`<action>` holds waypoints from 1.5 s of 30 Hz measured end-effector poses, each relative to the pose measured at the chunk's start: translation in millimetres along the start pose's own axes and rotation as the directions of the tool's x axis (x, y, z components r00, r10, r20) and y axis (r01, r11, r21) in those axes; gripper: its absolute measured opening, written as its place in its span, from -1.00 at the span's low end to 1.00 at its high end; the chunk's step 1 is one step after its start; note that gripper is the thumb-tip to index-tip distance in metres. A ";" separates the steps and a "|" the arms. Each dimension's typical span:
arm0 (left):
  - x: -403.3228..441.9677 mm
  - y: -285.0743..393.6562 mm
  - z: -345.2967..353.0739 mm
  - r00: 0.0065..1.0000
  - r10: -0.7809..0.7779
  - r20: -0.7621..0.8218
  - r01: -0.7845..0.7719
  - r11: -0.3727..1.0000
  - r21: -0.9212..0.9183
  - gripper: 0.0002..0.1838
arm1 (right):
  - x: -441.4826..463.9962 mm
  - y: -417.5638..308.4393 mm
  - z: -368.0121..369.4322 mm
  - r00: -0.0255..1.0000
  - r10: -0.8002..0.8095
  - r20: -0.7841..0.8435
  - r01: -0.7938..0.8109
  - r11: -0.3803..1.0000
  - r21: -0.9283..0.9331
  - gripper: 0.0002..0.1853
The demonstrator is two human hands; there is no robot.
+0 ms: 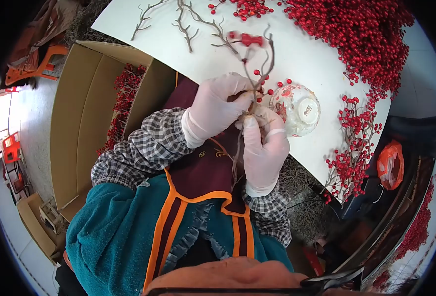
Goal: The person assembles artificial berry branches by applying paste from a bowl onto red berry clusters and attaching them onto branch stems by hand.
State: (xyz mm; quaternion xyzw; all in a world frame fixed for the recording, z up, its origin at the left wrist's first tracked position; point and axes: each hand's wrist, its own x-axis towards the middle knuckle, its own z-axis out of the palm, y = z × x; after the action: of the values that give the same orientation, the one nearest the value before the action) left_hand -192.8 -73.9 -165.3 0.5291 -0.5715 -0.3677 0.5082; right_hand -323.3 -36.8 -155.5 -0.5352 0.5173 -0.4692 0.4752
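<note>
A brown artificial branch (270,54) rises between my two gloved hands above the table's near edge, with a few red berries near its upper twigs. My left hand (220,106), in a thin white glove, pinches the stem from the left. Close beside it, my right hand (265,148) is closed round the lower part of the same stem, whose thin end hangs down in front of the apron. Loose red berries (289,81) lie just beyond my fingers. An upside-down patterned bowl (297,109) sits right of my hands.
Bare twigs (182,29) lie on the white table (218,64) at the upper left. A large heap of red berry sprays (356,39) covers the far right, with more sprays (351,148) nearer. A cardboard box (75,123) with berry sprays stands at the left.
</note>
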 end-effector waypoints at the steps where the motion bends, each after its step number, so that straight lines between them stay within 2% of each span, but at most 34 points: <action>1: 0.3 0.5 0.3 0.999 0.029 -0.036 -0.028 0.999 0.034 -0.91 | -0.8 -1.0 0.7 1.000 0.002 -0.030 -0.002 1.000 0.027 -0.75; 3: 1.3 4.3 -2.9 0.999 0.043 -0.014 -0.041 0.993 0.113 -0.90 | -2.8 -2.4 3.7 0.996 0.008 -0.088 -0.001 0.997 0.078 -0.71; 6: 1.4 9.5 -3.0 0.993 0.117 0.004 -0.115 0.968 0.224 -0.90 | -0.2 -3.5 4.3 0.997 -0.063 -0.044 0.069 0.984 0.164 -0.66; 7: 1.0 10.0 -5.0 0.991 0.132 0.034 -0.136 0.953 0.272 -0.91 | 0.4 -2.8 2.6 0.989 -0.141 -0.037 0.140 0.990 -0.035 -0.66; 9: 0.7 9.0 -4.2 0.979 0.199 0.053 -0.205 0.918 0.338 -0.91 | 0.8 3.0 0.2 0.994 -0.098 -0.042 0.095 0.993 -0.071 -0.69; 11: 0.7 8.9 -2.3 0.975 0.218 0.054 -0.223 0.914 0.340 -0.91 | 1.0 3.0 -3.9 0.993 -0.112 -0.045 0.108 0.990 -0.092 -0.78; 14: 4.1 6.6 -2.6 0.979 0.201 0.026 -0.198 0.919 0.340 -0.90 | 2.1 -13.1 -9.7 0.997 0.024 -0.071 -0.021 0.998 0.052 -0.81; 15: 5.9 4.5 -3.5 0.982 0.190 0.011 -0.183 0.924 0.336 -0.89 | 2.4 -18.2 -14.3 0.995 0.056 -0.085 -0.052 0.997 0.049 -0.82; 18: 9.7 -4.1 -9.5 0.990 0.140 0.007 -0.135 0.939 0.316 -0.86 | 3.3 -15.0 -38.6 0.972 -0.064 -0.225 0.070 0.997 0.019 -0.80; 20: 9.0 -4.9 -10.2 0.987 0.151 0.062 -0.163 0.929 0.333 -0.84 | 4.5 -25.9 -59.1 0.960 -0.100 -0.263 0.054 0.983 -0.176 -0.79; 21: 7.7 -5.1 -9.2 0.983 0.161 0.089 -0.182 0.922 0.341 -0.85 | 4.7 -15.2 -65.0 0.939 -0.086 -0.332 0.082 0.996 -0.025 -0.79; 25: 5.5 -8.0 -2.5 0.971 0.219 0.100 -0.239 0.923 0.303 -0.85 | 4.5 -5.6 -84.9 0.927 -0.093 -0.362 0.035 0.986 -0.165 -0.79; 28: 6.0 -4.9 -0.4 0.960 0.217 0.179 -0.270 0.889 0.370 -0.85 | 7.7 -2.3 -81.1 0.931 -0.089 -0.354 0.053 0.992 -0.110 -0.79; 31: 7.2 -2.3 2.5 0.952 0.182 0.246 -0.270 0.879 0.392 -0.84 | 7.2 5.8 -85.2 0.940 -0.152 -0.305 0.045 0.943 -0.331 -0.78; 34: 7.0 -4.4 7.9 0.958 0.213 0.194 -0.272 0.887 0.372 -0.85 | 5.8 2.7 -86.4 0.942 -0.200 -0.270 0.073 0.905 -0.419 -0.78; 37: 8.0 0.4 9.2 0.965 0.169 0.200 -0.232 0.908 0.350 -0.85 | 4.6 6.2 -84.9 0.941 -0.193 -0.278 0.076 0.921 -0.383 -0.78; 40: 8.9 -1.1 10.4 0.971 0.156 0.181 -0.206 0.930 0.305 -0.84 | 6.6 4.9 -79.3 0.926 -0.173 -0.335 0.102 0.971 -0.217 -0.78; 43: 7.4 -3.5 9.1 0.985 0.101 0.141 -0.131 0.965 0.226 -0.83 | 3.1 -9.2 -81.2 0.925 -0.013 -0.380 -0.018 0.997 -0.077 -0.77; 45: 7.3 -2.4 9.8 0.986 0.084 0.142 -0.103 0.985 0.138 -0.83 | 3.9 -5.6 -84.7 0.951 -0.006 -0.310 0.044 0.992 0.115 -0.73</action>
State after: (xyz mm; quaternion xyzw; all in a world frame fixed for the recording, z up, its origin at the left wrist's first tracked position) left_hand -201.2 -82.5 -168.2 0.5109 -0.6542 -0.3361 0.4451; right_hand -406.9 -42.6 -140.7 -0.4319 0.5491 -0.5836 0.4139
